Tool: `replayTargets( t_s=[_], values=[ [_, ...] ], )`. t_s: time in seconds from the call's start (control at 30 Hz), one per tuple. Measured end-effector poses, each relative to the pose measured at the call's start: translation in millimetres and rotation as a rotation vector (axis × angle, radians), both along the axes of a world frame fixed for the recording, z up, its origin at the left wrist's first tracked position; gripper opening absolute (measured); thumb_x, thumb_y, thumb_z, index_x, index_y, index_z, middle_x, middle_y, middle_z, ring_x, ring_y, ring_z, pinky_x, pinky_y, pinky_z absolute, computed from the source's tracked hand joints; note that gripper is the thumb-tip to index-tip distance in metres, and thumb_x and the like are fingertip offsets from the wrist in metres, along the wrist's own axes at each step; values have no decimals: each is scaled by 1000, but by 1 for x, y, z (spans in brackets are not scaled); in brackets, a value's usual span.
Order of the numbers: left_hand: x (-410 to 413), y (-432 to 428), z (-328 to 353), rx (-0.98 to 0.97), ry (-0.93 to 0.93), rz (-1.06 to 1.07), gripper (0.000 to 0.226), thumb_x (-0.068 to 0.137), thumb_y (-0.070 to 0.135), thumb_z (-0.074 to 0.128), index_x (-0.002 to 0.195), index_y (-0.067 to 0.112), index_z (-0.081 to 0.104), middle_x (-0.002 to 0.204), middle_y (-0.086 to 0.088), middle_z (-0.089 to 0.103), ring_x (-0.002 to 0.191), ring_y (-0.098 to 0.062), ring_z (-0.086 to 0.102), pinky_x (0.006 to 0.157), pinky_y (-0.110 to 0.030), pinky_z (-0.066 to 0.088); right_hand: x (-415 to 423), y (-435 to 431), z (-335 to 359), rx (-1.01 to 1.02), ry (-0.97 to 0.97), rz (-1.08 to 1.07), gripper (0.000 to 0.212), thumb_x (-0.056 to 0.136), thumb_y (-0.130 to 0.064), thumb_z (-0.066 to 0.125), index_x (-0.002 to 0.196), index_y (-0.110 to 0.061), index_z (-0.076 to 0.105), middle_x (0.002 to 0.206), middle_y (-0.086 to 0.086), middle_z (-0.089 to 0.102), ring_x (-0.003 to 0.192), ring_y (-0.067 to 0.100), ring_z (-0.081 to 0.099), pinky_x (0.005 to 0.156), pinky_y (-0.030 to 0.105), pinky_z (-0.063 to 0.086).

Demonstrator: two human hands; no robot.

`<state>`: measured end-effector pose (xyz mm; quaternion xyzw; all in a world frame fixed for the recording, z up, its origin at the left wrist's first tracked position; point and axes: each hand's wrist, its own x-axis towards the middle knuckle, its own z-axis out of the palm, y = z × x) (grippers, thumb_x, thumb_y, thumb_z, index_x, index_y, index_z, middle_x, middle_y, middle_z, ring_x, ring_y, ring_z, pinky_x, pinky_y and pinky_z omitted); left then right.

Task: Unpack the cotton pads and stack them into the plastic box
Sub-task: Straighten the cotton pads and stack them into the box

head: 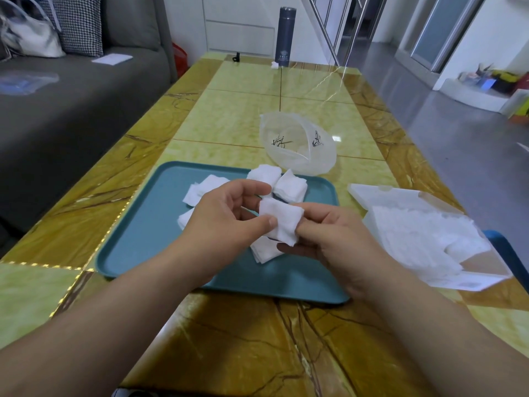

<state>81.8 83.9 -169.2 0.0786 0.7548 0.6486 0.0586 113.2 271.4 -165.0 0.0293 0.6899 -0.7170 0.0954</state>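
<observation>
Both hands hold a small stack of white cotton pads [282, 223] above a teal tray [137, 253]. My left hand [226, 216] pinches its left edge between thumb and fingers. My right hand [329, 239] grips its right side from below. More pads lie loose on the tray: one pile [204, 189] at the left, two piles [279, 181] at the far edge, one pile [264, 252] under my hands. An open translucent plastic box [483, 265] stands at the right with a layer of cotton pads [412, 236] inside. A clear plastic bag [299, 146] lies open beyond the tray.
The tray sits on a glossy yellow-brown marble table [243, 110]. A dark thermos bottle [284, 37] stands at the table's far end. A grey sofa [71, 104] runs along the left side. Something blue [499, 247] shows behind the box at the right.
</observation>
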Motion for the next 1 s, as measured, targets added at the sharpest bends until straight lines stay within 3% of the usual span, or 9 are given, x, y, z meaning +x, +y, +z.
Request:
replayTargets(
  t_s=[0.1,0.2,0.33,0.47,0.6,0.7,0.77,0.87,1.0],
  values=[
    [-1,0,-3,-36,42,18,40,84,5,82,117,23,70,99,-8,75,78,-15,70,79,-32,62,0,4,2,-71,-18,38,38,81,-6,60,115,-6,77,111,23,76,110,34,73,97,48,60],
    [-1,1,-5,-110,65,41,41,81,19,87,116,28,69,84,2,66,68,-7,60,67,-22,53,2,4,-2,-3,55,26,27,89,-6,75,116,-9,75,110,23,76,111,36,73,99,52,58],
    [-1,0,-7,-171,-6,-42,22,84,24,84,103,27,75,68,0,59,60,-11,51,58,-28,41,0,4,-9,163,98,-47,27,96,5,63,103,-18,76,100,10,80,103,27,75,96,49,60],
    [1,3,-6,-159,0,-48,3,88,20,79,90,20,77,81,-14,74,65,-14,59,63,-34,47,-4,-1,-17,297,95,-131,41,98,-5,50,112,-36,72,111,-2,76,109,24,71,100,52,57],
    [5,8,-6,-232,71,-51,3,90,18,76,87,18,75,80,-12,73,63,-10,59,62,-28,49,-4,-11,-20,315,68,-148,44,105,-11,42,132,-43,58,129,-10,64,121,10,61,106,34,50],
    [7,8,-4,-289,128,-72,5,89,18,76,89,23,75,77,-2,73,60,-5,58,58,-20,47,-2,-12,-16,324,98,-170,30,106,-15,49,121,-37,63,120,-9,69,112,9,64,95,29,53],
    [3,3,-6,-468,160,-57,12,88,27,76,99,29,72,84,6,71,69,-5,63,66,-20,51,-2,-9,-15,343,145,-229,14,101,-17,61,106,-27,70,102,-6,76,99,14,71,87,32,58],
    [-3,-3,-11,-874,142,-85,41,84,50,75,119,32,65,106,10,59,95,-12,60,88,-30,51,-4,-3,-19,354,128,-339,5,97,-20,68,97,-24,71,89,-4,76,87,15,73,81,28,61],
    [-1,2,-10,-913,76,-145,32,81,55,76,99,33,62,101,10,55,96,-13,57,85,-33,49,-6,1,-22,295,37,-428,4,95,-23,67,93,-26,69,91,0,75,94,27,73,88,56,60]
  ],
)
